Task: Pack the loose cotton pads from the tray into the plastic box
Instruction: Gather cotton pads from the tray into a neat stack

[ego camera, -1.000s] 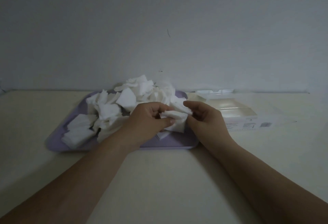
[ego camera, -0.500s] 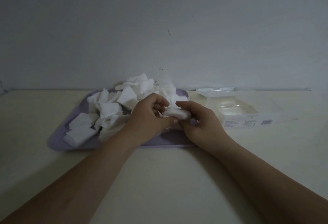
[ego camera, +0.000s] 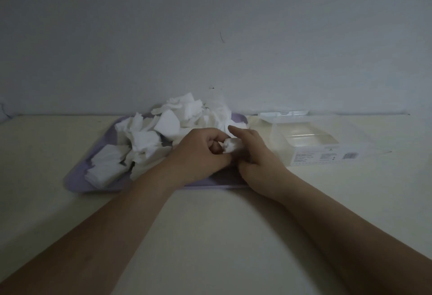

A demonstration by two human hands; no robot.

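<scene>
Packing barely begun; plastic box (ego camera: 304, 140) looks empty.

Both hands meet over the lavender tray (ego camera: 77, 177): left hand (ego camera: 198, 154) and right hand (ego camera: 259, 156) pinch a small wad of cotton pads (ego camera: 230, 146) between them. The big loose heap (ego camera: 163, 131) remains on the tray, left of the open box.

Could see only small white tip of cotton wad (ego camera: 230, 145) between left hand (ego camera: 198, 154) and right hand (ego camera: 254, 156); rest buried under fingers. Tray (ego camera: 77, 177) near edge partly hidden behind wrists. Print on plastic box (ego camera: 325, 154) label too small for me to read. Both forearms cut off at bottom edge.
</scene>
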